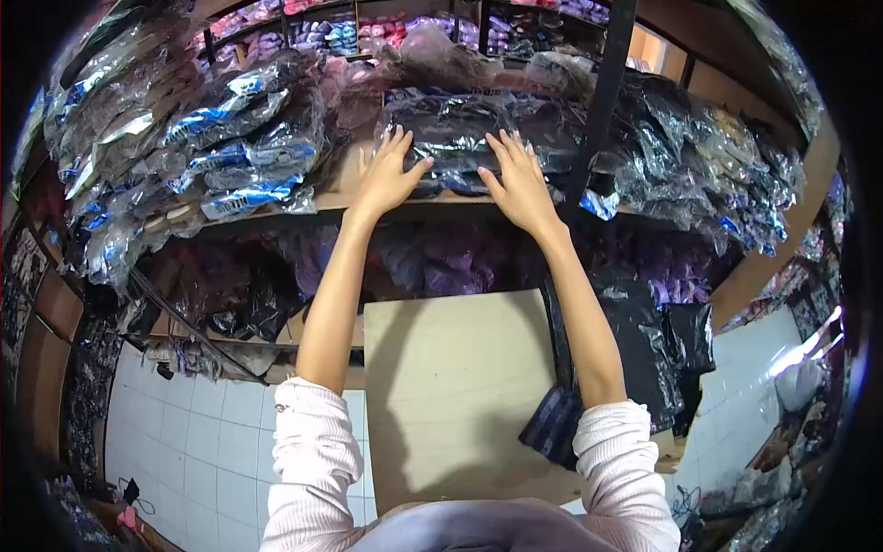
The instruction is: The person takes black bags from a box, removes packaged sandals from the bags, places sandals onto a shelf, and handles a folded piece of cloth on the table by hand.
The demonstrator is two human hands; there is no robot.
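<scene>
White tiles are covering the floor beneath one wooden shelf — its plastic-wrapped packets are merging too much to count. Dark packets are lying mid-shelf, mostly left of one black post. Two hands are resting at their front: one left hand and one right hand, both unclenched, with fingers spreading and palms facing down. Below, one pale tabletop is standing — one striped cloth is lying by its right edge.

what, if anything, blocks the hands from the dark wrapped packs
Nothing visible: the left hand and right hand appear to rest on the packs; the black post stands beside the right hand, not between.
</scene>
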